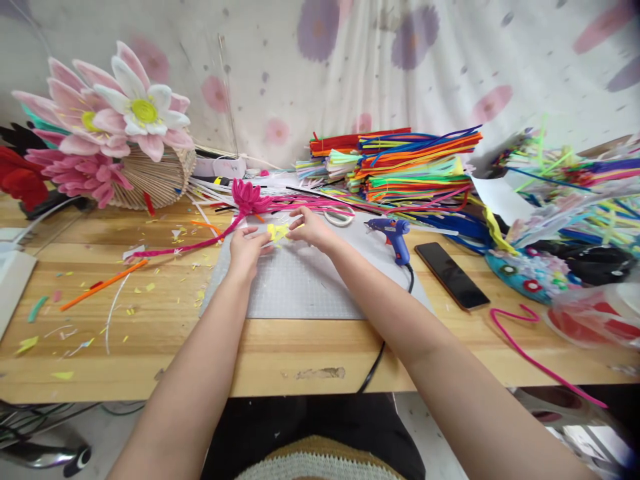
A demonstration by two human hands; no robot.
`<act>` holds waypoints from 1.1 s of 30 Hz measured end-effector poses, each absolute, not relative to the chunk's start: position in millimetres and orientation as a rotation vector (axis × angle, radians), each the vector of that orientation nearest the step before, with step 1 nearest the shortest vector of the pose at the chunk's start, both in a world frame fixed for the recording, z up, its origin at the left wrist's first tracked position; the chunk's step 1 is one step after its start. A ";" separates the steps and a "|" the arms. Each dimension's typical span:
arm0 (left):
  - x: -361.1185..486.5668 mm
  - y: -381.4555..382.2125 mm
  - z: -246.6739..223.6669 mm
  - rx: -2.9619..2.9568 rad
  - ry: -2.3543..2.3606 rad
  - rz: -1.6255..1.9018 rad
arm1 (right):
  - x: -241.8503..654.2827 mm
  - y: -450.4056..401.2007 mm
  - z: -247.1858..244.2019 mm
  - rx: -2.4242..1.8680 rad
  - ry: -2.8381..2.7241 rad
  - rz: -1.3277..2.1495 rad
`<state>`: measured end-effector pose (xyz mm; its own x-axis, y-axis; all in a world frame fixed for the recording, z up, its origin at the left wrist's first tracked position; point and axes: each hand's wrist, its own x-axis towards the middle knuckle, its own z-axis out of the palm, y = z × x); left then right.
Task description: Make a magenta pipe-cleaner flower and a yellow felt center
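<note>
A small yellow piece [278, 232] is between my two hands, above the back part of a grey cutting mat [305, 287]. My left hand [246, 249] pinches its left side, fingers pointing right. At its right side, my right hand [312, 228] has its fingertips closed on it. Just behind my left hand stands a magenta fuzzy flower [249, 197], its twisted stem [185, 251] running down to the left. White-handled scissors [339, 215] lie behind my right hand. A blue glue gun [393, 233] rests on the mat's right side.
Bundles of coloured pipe cleaners [415, 163] are stacked at the back. A black phone [451, 275] lies right of the mat, near a bent pink pipe cleaner [530, 357]. Large fuzzy flowers [143, 110] stand back left. Yellow scraps and an orange pipe cleaner [103, 285] lie on the left.
</note>
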<state>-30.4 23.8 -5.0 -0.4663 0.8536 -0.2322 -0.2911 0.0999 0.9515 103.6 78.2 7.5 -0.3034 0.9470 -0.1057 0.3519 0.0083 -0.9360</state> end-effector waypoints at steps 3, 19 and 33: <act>-23.1 21.1 -4.1 0.563 1.413 1.512 | 116.2 66.1 4.7 -1.181 -1.484 1.489; -3.4 16.7 -11.0 0.504 1.339 1.525 | 104.5 52.9 -22.6 -1.133 -1.229 1.363; 0.7 13.6 -7.6 0.479 1.298 1.491 | 104.0 54.4 -27.0 -1.244 -1.220 1.276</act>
